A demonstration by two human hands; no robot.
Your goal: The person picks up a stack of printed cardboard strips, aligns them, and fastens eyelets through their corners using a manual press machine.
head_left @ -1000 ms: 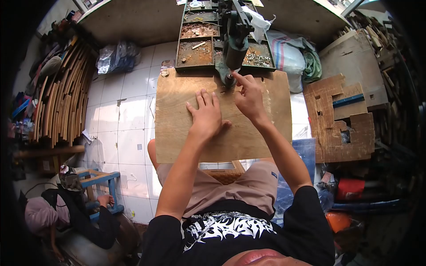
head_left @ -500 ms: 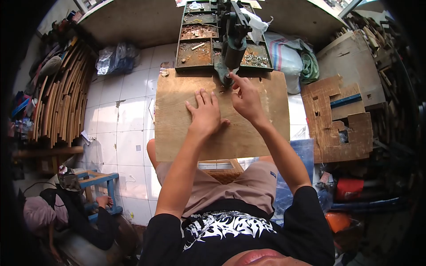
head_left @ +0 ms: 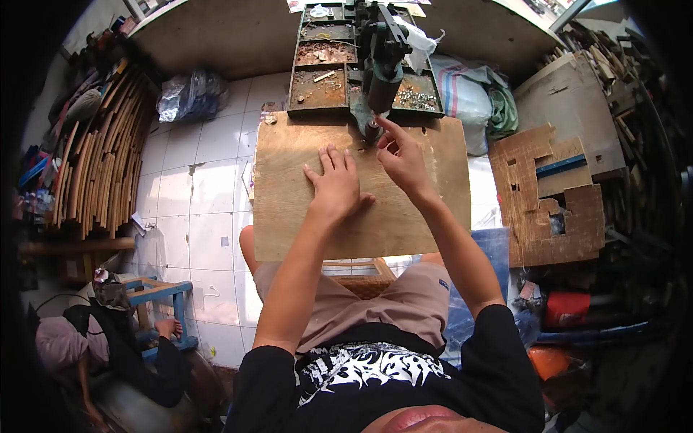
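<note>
Hardly anything has moved since the earlier frame: the right hand (head_left: pixel 403 160) has only shifted its pointing finger slightly, and the left hand (head_left: pixel 338 186) has stayed in place. Between them lies the wooden board (head_left: pixel 390 224), its near edge over the person's thighs and its far side at the foot of a dark press (head_left: pixel 384 83). That press stands upright at the board's far edge, with a compartmented tray (head_left: pixel 317 112) around it; small metal bits (head_left: pixel 417 99) lie in the right compartment, and a white plastic bag (head_left: pixel 420 47) hangs by the press head. Wooden strips (head_left: pixel 101 173) stand at left; a cut-out panel (head_left: pixel 521 224) leans at right. Another person (head_left: pixel 72 343) is at lower left beside a blue frame (head_left: pixel 170 291).

Flat on the board, the left hand has its fingers somewhat spread. On the right hand the index finger reaches to the press's lower post (head_left: pixel 372 130), the others curled in. Whether they pinch something, or the fingertip touches metal, I cannot tell. Dark rims cut off the outer edges, and the forearms hide parts of the board.
</note>
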